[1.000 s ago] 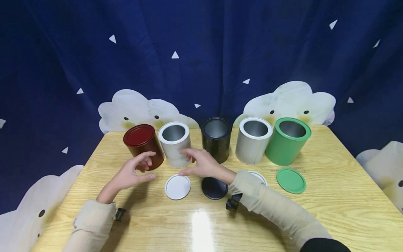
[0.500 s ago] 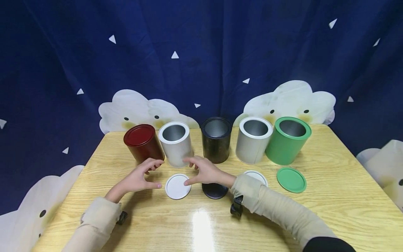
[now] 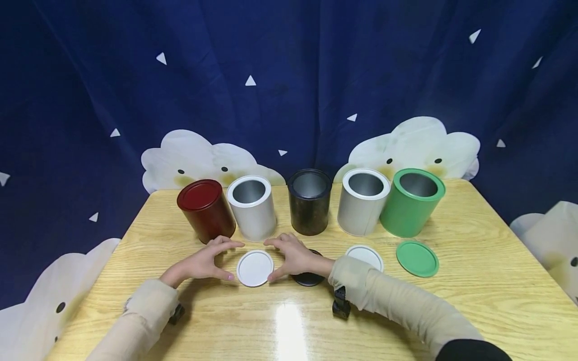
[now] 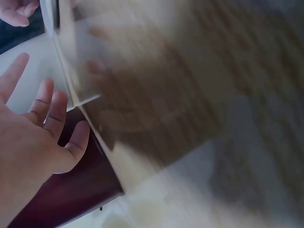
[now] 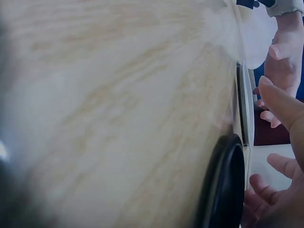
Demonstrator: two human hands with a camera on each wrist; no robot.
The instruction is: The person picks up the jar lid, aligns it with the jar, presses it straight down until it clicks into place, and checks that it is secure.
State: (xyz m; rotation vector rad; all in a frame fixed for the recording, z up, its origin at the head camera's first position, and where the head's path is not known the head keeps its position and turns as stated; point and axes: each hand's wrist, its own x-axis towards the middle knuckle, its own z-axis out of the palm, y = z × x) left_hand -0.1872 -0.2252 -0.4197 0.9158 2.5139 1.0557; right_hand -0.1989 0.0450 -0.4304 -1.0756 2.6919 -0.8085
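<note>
A round white lid (image 3: 255, 268) lies flat on the table in front of a white can (image 3: 254, 213) whose top is uncovered. To its left is my left hand (image 3: 208, 260), thumb and fingers apart. My right hand (image 3: 293, 256) faces it from the other side, its thumb tip close to the rim; contact cannot be made out. Under the right hand and wrist a black lid (image 3: 308, 279) is partly hidden. In the right wrist view that black lid (image 5: 225, 190) stands out beside the right fingers (image 5: 280, 164). Both hands look relaxed, with nothing held.
A dark red can (image 3: 205, 210) with its lid on stands left. Further right are open black (image 3: 310, 213), white (image 3: 363, 213) and green (image 3: 408, 213) cans. Before them lie another white lid (image 3: 367, 255), partly behind the right sleeve, and a green lid (image 3: 417, 258). A navy curtain (image 3: 289, 90) hangs behind.
Both hands have come lower and nearer, from in front of the cans to either side of the white lid. The left has also moved right. Cans and lids have stayed put.
</note>
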